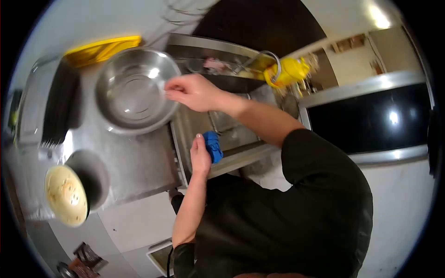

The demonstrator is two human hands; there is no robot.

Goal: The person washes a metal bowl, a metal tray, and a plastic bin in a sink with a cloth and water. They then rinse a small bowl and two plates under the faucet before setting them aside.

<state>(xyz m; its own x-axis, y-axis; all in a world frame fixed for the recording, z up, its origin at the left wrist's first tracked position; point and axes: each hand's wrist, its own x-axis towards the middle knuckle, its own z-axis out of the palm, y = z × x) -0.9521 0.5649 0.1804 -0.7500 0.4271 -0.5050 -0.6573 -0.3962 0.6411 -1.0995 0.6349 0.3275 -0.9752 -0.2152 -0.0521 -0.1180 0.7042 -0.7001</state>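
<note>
My left hand (200,156) is closed around a crumpled blue cloth (213,147) at the near edge of the sink (185,121). Stretched out over the sink, my right hand (193,91) has its fingertips pinched together at the right rim of a large steel basin (134,107). Whether anything small is between those fingers cannot be made out. The basin stands on the metal counter (134,160), and nothing shows inside it but reflections and a faint mark.
A cream bowl (67,195) sits at the counter's front edge. Behind the basin is a yellow tray (103,50); a dark-sided container (59,99) stands left. A yellow bottle-like object (288,72) hangs by the faucet, beyond the sink. Brown packets (88,259) lie low at left.
</note>
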